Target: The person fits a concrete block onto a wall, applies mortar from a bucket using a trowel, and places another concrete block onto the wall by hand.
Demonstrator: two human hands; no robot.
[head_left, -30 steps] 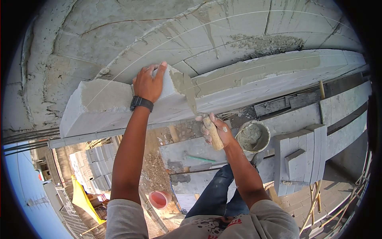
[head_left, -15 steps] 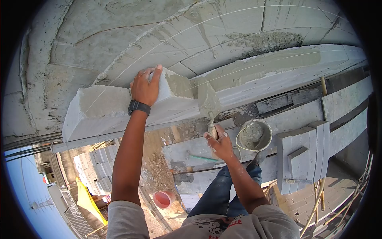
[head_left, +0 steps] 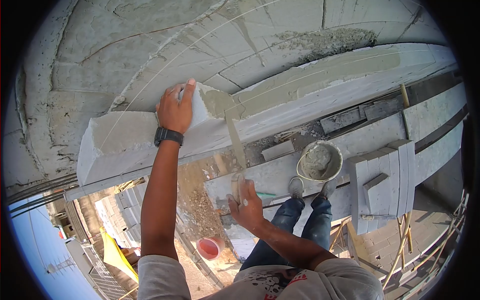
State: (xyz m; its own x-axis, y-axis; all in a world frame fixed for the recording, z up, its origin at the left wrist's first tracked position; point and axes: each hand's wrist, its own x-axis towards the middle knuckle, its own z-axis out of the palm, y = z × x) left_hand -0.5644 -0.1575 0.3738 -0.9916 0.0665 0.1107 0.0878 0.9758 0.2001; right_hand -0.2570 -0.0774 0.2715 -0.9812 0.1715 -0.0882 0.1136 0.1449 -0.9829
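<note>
My left hand (head_left: 174,111), with a dark watch at the wrist, grips the top of a pale lightweight block (head_left: 199,134) standing on the wall. Its thumb reaches along the top edge, while the other fingers curl over the far side, partly hidden. Wet mortar (head_left: 216,101) coats the block's right end. My right hand (head_left: 246,207) is closed around the handle of a trowel (head_left: 234,134). The trowel's grey blade points up, seen nearly edge-on, its tip by the block's lower right corner. Left of my left hand stands another block (head_left: 125,132).
A mortar-smeared block course (head_left: 320,82) runs right beneath a string line. Below are scaffold boards (head_left: 380,132), a bucket of mortar (head_left: 320,161) and stacked blocks (head_left: 382,185). A pink bucket (head_left: 210,247) stands far below, beyond the scaffold edge.
My right hand has moved down and left with the trowel, and the blade has turned from broadside to nearly edge-on. My left hand stays on the block. The view has shifted slightly.
</note>
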